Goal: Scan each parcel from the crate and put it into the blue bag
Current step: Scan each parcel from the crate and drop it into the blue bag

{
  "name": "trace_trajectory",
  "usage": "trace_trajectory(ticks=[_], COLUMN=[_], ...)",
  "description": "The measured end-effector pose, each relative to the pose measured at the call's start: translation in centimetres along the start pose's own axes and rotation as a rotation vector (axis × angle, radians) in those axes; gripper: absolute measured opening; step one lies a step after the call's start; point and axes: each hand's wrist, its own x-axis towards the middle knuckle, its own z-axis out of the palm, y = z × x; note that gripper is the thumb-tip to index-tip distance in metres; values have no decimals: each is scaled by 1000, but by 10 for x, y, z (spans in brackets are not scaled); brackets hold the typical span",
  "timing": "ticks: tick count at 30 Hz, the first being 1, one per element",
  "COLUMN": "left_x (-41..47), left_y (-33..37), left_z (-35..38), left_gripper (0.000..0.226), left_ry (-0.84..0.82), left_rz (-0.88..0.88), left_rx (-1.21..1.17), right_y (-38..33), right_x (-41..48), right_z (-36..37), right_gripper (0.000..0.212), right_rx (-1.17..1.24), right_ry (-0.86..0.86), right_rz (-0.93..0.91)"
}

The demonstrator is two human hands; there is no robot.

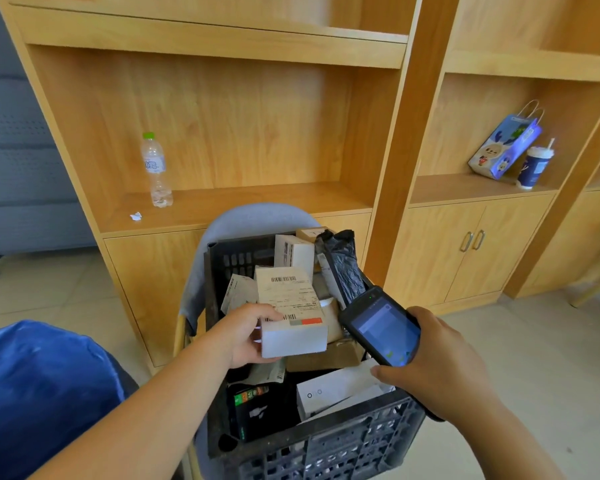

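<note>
Light wooden shelving [243, 126] fills the wall ahead, pale floor tiles below. At ten o'clock in the view a clear water bottle [156, 169] with a green cap stands upright on the shelf, and a crumpled white paper scrap [136, 216] lies near its foot. Over at two o'clock, in the next bay, a blue gift bag [504, 147] leans tilted with a lidded cup [534, 167] and its straw just beside it.

Down at six o'clock, the black crate [326, 445] sits on a grey chair [257, 220], and it's loaded. A black plastic-wrapped parcel [343, 265] sticks up at its one o'clock corner, with a white box [293, 252] beside it at twelve. There's a black box with a green label [253, 410] at seven, a flat white box [333, 393] at five and a brown carton [326, 358] in the centre.

Now the action. The left hand [246, 336] grasps a white parcel [291, 313] by its left end, thumb on top at the label's edge, fingers underneath. It holds the parcel above the crate's contents, barcode label facing up. At three o'clock from that parcel, the right hand [437, 368] is wrapped around a black handheld scanner [381, 325]. Its screen is lit blue and its top end points toward the parcel, close by; whether they touch I cannot tell.

The blue bag [39, 393] bulges at eight o'clock in the view, to the left of the crate.
</note>
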Motion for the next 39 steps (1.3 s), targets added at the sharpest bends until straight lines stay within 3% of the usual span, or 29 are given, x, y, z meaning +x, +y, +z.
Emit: trace_trajectory(ticks=[5,10,15,28,39], left_x=[-24,-58,-103,-180,-191], left_y=[-4,-5,-18,-83,-99], left_z=[-4,-32,-77,-192,-211], left_gripper=[41,31,18,39,44], left_ry=[-12,127,241,736,791], left_rz=[219,422,511,577,603], left_rx=[-65,-316,-348,225,317], right_y=[-6,-24,-55,-145,-170], right_x=[-9,-22,-39,-87,-98], right_z=[-3,3,19,66,72], right_gripper=[79,83,96,77,78], right_rx=[9,11,23,-81,-227], right_ry=[2,-9,-46,-224,-248], right_rz=[-18,-72,-168,-456,-531])
